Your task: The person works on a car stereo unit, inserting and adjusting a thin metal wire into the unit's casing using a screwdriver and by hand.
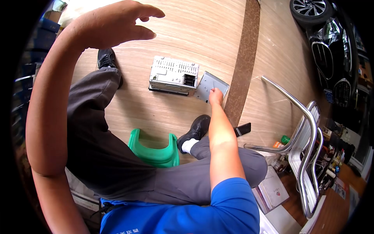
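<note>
My left hand point(117, 25) is raised close to the camera at the upper left, its fingers apart and nothing between them. Below it on the floor sits a silver car stereo unit point(169, 72) with slotted vents and a dark connector socket at its right side. Beside the unit, on its right, a flat grey metal cover point(216, 82) lies on the floor. My right hand point(216, 96) is over the lower edge of that cover with its fingers pinched together. Whatever is between those fingers is too small to make out.
A green plastic stool point(154, 154) stands between my legs. A black phone point(242, 129) lies by my right knee. A metal-framed chair point(306, 144) is on the right, with a box point(272, 189) nearby. A black car point(331, 50) is parked at the upper right.
</note>
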Motion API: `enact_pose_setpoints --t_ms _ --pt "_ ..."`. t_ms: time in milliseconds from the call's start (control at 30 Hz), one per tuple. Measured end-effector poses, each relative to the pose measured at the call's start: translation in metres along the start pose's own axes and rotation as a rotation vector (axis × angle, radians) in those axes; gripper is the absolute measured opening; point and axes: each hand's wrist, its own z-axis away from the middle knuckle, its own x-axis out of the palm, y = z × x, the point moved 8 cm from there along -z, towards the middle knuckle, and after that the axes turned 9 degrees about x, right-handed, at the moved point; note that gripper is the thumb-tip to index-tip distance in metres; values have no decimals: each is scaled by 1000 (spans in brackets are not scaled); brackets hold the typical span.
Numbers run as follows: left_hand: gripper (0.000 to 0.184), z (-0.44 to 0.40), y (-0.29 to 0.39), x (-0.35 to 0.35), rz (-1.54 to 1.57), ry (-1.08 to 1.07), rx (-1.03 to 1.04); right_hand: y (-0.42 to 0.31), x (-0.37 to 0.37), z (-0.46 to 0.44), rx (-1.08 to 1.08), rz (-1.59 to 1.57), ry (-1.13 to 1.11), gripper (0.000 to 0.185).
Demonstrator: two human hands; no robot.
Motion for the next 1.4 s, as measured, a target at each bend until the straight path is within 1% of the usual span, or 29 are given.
enact_pose_setpoints --t_ms 133,200,300,433,500,733,833,900,1033,1100,1200,1300,1400 --pt "49 0 4 1 3 7 4 -1 -6 1 28 33 36 17" --pt "49 0 4 1 -1 9 2 4 -9 0 79 5 66 17" --pt "49 -4 1 3 -6 2 -33 9 -6 -4 98 -26 63 18" --pt "48 -5 2 3 -13 -1 -34 8 6 -5 80 -9 34 22" --pt "48 -5 4 4 -17 -15 -15 0 11 -1 2 -4 15 25" --pt "48 -6 3 6 -33 -15 -17 -3 17 4 17 33 -7 27" --pt "48 -6 2 6 -4 -37 -63 -4 16 5 10 15 6 26" --pt "48 -7 2 7 -1 -41 -76 1 7 6 60 -62 104 24" --pt "48 -7 0 9 -3 -54 -86 10 3 -1 99 -47 97 19" --pt "48 -8 2 10 -24 -35 -19 14 0 -4 135 -61 121 19" --pt "48 -8 4 7 -21 -43 -62 15 -5 -6 143 -46 148 19" --pt "49 -10 5 8 -9 -39 -27 16 -7 -5 176 -116 135 17" --pt "49 -10 5 8 -1 -46 -7 16 -6 -7 182 -108 128 17"
